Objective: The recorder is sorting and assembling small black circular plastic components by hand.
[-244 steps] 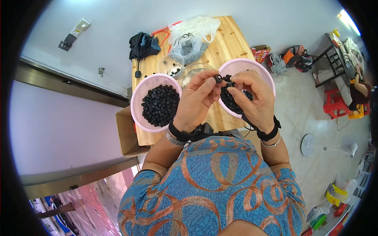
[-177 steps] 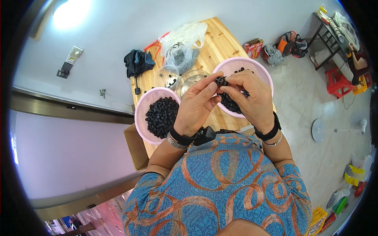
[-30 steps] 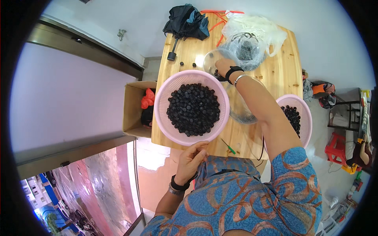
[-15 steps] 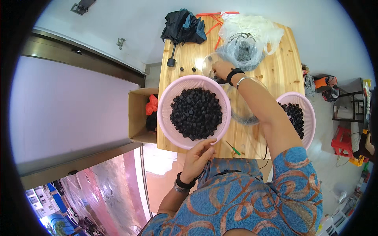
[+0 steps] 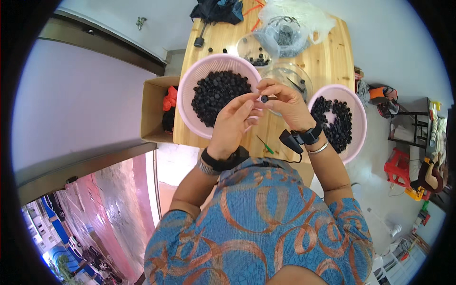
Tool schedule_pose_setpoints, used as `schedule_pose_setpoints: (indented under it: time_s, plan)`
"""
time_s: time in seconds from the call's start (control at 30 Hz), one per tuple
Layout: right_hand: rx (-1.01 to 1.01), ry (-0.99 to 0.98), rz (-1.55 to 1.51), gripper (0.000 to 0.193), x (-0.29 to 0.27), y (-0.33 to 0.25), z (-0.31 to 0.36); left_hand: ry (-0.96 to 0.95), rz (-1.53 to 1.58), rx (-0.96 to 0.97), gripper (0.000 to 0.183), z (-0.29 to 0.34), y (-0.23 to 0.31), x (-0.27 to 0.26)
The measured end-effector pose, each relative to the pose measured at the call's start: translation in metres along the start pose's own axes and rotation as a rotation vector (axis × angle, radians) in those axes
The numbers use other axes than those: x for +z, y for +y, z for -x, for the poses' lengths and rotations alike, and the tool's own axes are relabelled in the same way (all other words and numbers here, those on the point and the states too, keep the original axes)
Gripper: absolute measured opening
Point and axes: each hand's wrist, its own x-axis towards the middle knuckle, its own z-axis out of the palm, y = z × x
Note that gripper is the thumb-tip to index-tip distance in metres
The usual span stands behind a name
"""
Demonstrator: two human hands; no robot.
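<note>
Both hands meet over the near right rim of a pink basket (image 5: 184, 111) heaped with small black round caps (image 5: 221, 92). My right hand (image 5: 290, 108) pinches one black cap (image 5: 264, 99) between thumb and fingertips. Close against it, my left hand (image 5: 232, 124) has its thumb and forefinger pressed together; what they hold, if anything, is too small to make out. Beyond the hands, a clear round dish (image 5: 243, 47) holds several black pieces. Beside it, a second clear dish (image 5: 304, 71) contains a dark slender tool (image 5: 295, 84) and a few black bits.
A second pink basket (image 5: 362, 126) with black caps stands at the right. A green-handled screwdriver (image 5: 268, 148) lies by the near table edge. A folded umbrella (image 5: 221, 10) and a plastic bag (image 5: 304, 19) occupy the far side. Left of the table is a cardboard box (image 5: 149, 111).
My right hand has come back from the far clear dish to meet my left, now with a black cap in its fingers. My left hand has left the basket rim and moved up. The view has shifted.
</note>
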Motion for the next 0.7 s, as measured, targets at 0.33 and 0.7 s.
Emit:
schedule_pose_setpoints:
  time_s: [0.33,0.7]
  plan:
    - [-0.075,0.083,0.521,0.022,-0.008,-0.026,0.049,-0.102,0.052,-0.155,0.016,0.008,-0.04,-0.011]
    - [0.5,-0.455,1.786,0.018,-0.062,0.074,-0.015,0.034,0.07,-0.082,0.014,0.022,-0.033,-0.015]
